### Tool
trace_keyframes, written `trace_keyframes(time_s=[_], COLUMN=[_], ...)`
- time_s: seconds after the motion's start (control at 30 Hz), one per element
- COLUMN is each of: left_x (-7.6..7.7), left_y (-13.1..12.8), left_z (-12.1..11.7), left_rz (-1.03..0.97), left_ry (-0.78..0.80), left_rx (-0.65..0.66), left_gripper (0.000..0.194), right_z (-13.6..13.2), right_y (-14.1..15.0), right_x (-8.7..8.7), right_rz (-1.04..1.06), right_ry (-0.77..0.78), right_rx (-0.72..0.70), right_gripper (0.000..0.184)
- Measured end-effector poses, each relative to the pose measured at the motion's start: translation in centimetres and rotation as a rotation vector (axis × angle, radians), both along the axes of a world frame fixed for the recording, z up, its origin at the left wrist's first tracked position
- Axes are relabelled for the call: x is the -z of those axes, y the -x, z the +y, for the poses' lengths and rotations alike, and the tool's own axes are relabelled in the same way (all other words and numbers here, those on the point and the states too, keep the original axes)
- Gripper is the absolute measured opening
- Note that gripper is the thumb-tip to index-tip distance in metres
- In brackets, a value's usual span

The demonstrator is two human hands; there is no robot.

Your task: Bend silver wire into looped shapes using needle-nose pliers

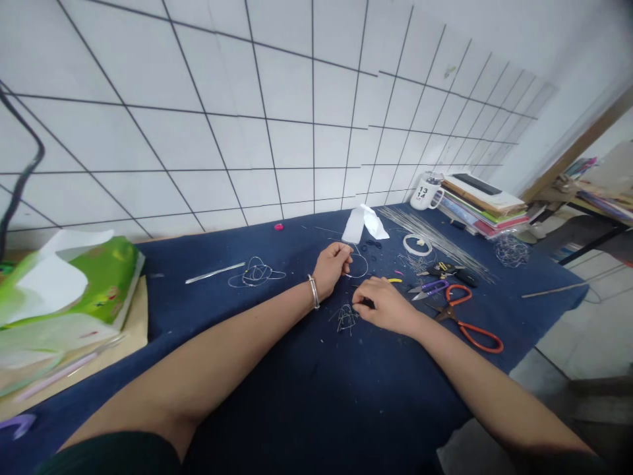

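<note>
Both arms [237,349] reach forward and inward — the left hand [333,268] farther out, its thumb pinched against the fingers [338,249], the right hand [388,305] lower, palm down, fingers curled toward the thumb with a gap between — the two near but not touching.

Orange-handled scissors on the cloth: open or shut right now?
Open. The orange-handled scissors lie with their two handle loops swung wide apart, one angled toward the wall, the other toward the table's near edge.
</note>
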State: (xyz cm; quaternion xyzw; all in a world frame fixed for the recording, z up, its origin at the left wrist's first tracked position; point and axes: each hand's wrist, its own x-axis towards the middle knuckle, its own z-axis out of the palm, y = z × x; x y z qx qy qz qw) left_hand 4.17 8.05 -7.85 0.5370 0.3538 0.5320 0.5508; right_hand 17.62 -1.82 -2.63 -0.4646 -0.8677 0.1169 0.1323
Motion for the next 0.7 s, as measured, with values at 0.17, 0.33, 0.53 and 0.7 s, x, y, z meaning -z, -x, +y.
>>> trace_keyframes(time_s=[0.17,0.33,0.53,0.7], left_x=[0.0,-0.1,-0.2,-0.4], left_y=[0.0,0.0,0.0,0.0], left_z=[-0.1,-0.2,-0.3,-0.5], left_rz=[0.008,0.023,0.029,0.024], left_ry=[-0.014,0.004,0.004,0.008], left_rx=[0.000,0.001,0.006,0.013], left_gripper=[0.023,0.023,0.023,0.023], right_z=[-0.5,-0.7,-0.8,-0.7], right_y=[0.9,1.2,1.1,1.1], right_x=[0.9,1.1,0.9,0.4], right_rz=[-0.026,-0.038,0.054,0.201], right_ry=[-0.020,-0.007,0.026,0.182], right_rx=[-0.019,0.000,0.028,0.013], right_gripper=[0.023,0.024,0.025,0.008])
